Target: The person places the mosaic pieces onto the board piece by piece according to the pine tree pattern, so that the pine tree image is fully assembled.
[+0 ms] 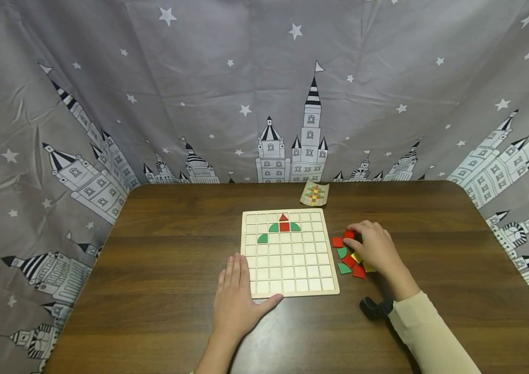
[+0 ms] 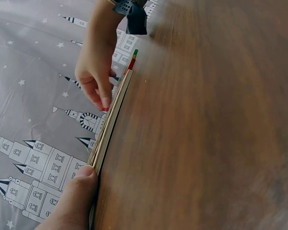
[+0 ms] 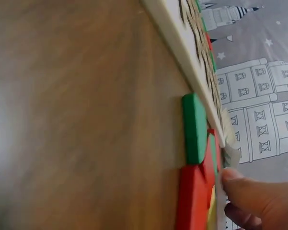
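A pale wooden grid board (image 1: 288,270) lies on the table. Its upper cells hold a red triangle (image 1: 283,217), a red square (image 1: 284,227) and three green quarter-circles, one of them a quarter-circle tile (image 1: 262,238) lower left. My left hand (image 1: 236,301) rests at the board's lower left corner, fingers straight along the left edge, thumb (image 2: 81,184) against the near edge. To the right of the board, my right hand (image 1: 377,249) pinches a red square tile (image 1: 349,234) between thumb and fingers, above a loose pile of red, green and yellow tiles (image 1: 359,271).
Behind the board lies a small pattern card (image 1: 315,193) with a coloured design. A black wrist strap (image 1: 375,308) is on my right wrist. The brown wooden table (image 1: 175,259) ends at a grey curtain (image 1: 227,78) printed with castles and stars.
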{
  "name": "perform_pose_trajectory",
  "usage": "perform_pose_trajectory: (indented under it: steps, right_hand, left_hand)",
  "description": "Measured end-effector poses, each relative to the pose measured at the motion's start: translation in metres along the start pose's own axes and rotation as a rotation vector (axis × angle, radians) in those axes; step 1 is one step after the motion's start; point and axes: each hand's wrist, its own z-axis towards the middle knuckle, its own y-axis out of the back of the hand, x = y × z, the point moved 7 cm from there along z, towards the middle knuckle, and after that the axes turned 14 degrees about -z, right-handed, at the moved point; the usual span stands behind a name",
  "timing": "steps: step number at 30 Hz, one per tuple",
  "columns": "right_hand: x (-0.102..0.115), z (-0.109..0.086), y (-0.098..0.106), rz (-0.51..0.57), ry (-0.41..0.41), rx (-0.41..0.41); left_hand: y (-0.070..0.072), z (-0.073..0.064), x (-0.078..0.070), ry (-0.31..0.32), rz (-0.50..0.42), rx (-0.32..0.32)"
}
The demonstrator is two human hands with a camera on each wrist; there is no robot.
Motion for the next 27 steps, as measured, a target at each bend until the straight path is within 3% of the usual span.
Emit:
perform_pose_trajectory:
  steps: [5,12,20,27]
  right_hand:
    - [0.018,0.008,0.005,0.039,0.015,-0.027]
    - [0.069,0.017,0.001,0.097,0.119,-0.043]
    - [0.129,0.026,-0.016,0.119,0.208,0.000]
    - [0.160,0.031,-0.024,0.133,0.249,0.018]
  left_hand:
    - [0.000,0.000,0.000,-0.001,-0.002,-0.004]
    - [-0.001,0.000,0.001,0.000,-0.011,-0.003]
    - [-0.002,0.001,0.000,0.010,-0.001,0.009]
    - [-0.001,0.001,0.000,0.011,0.005,0.014]
